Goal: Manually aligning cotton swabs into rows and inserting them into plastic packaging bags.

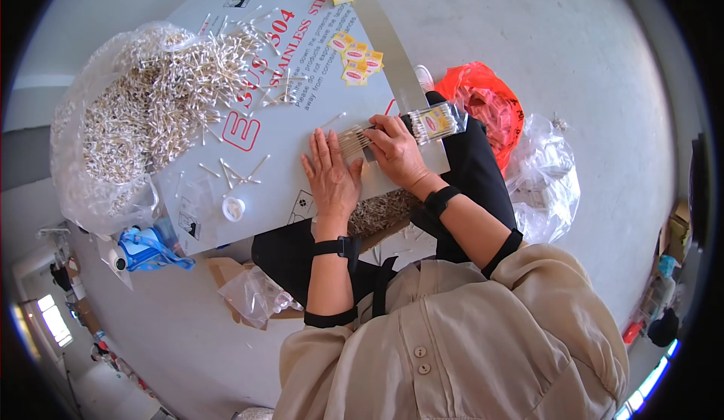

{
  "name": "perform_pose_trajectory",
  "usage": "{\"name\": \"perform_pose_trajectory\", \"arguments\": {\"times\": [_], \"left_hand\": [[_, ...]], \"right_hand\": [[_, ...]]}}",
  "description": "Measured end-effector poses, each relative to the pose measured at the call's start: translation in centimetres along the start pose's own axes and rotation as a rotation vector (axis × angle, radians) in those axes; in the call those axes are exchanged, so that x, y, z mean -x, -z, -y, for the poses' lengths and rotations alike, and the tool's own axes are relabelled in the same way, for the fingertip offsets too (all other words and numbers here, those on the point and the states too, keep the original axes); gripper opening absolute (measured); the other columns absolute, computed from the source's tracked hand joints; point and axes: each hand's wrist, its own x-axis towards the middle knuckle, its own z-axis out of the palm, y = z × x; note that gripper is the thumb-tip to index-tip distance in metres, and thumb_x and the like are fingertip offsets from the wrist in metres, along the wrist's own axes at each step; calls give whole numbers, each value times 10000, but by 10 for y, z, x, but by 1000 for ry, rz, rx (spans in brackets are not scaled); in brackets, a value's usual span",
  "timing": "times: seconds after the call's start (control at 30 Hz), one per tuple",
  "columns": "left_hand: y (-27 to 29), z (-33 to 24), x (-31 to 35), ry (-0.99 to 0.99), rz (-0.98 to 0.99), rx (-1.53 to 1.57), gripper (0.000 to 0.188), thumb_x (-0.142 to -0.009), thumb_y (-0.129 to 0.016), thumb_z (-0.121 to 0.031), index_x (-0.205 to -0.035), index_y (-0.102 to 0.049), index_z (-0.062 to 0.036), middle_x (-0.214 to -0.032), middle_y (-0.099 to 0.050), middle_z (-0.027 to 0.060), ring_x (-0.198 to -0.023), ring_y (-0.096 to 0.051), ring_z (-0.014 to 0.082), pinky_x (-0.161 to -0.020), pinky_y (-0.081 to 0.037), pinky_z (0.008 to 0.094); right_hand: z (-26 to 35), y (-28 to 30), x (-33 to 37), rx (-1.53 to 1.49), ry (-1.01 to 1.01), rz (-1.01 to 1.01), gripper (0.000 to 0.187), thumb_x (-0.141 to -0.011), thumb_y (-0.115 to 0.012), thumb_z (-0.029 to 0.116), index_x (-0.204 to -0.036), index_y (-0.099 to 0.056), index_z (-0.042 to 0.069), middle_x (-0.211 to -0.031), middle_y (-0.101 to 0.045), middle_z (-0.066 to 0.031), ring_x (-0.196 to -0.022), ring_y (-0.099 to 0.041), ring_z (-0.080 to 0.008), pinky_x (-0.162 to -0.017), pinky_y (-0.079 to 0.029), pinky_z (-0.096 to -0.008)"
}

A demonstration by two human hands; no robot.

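My left hand [332, 175] lies flat on the metal-sheet tabletop [279, 160], fingers stretched out, beside a neat row of cotton swabs [351, 142]. My right hand [397, 151] is bent over the right end of that row, its thumb and fingers closed on the swabs; the fingertips partly hide them. Just right of this hand, a clear packet of cotton swabs [454, 124] with a yellow label card [435, 123] juts out at the table's edge. One loose swab [333, 120] lies above my left fingertips.
A large clear bag [72, 130] spills a heap of cotton swabs [162, 92] at the left. Yellow cards [354, 58] lie toward the far edge. A round white tub [234, 209] sits near left. On the floor stand a red bag [483, 96] and a clear bag [547, 179].
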Motion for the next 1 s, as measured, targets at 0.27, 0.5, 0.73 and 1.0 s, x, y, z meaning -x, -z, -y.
{"name": "perform_pose_trajectory", "arguments": {"times": [0.27,0.5,0.73,1.0], "left_hand": [[-4,14,-14,-8,-288,582,670,-957,-563,-234,-1515,-261,-20,-1586,-208,218,-1471,-212,369,-1190,-189,488],[-16,13,-46,131,-430,1111,572,-1050,-418,-298,-1513,-256,-5,-1568,-255,201,-1457,-261,321,-1179,-239,426],[-16,-12,-49,96,-335,1185,544,-1040,-425,-302,-1474,-337,14,-1475,-405,212,-1381,-387,290,-1162,-283,425],[-13,3,-35,225,-531,1375,478,-1030,-473,-251,-1411,-403,29,-1408,-480,188,-1312,-462,268,-1118,-348,409]], "right_hand": [[7,2,-3,-293,-213,-42,295,-826,-637,-2,-1121,-626,3,-1224,-586,-165,-1104,-587,-337,-940,-489,-384],[2,-21,-25,-672,-337,-138,322,-1017,-491,126,-1305,-541,-8,-1398,-509,-189,-1290,-505,-284,-1065,-384,-328],[1,-35,-21,-669,-343,-115,340,-1020,-495,155,-1312,-536,-14,-1400,-519,-178,-1293,-505,-270,-1074,-380,-329],[-8,-20,-38,-583,-352,-138,297,-1004,-521,117,-1264,-578,-13,-1295,-593,-153,-1197,-561,-237,-1013,-423,-296]]}}
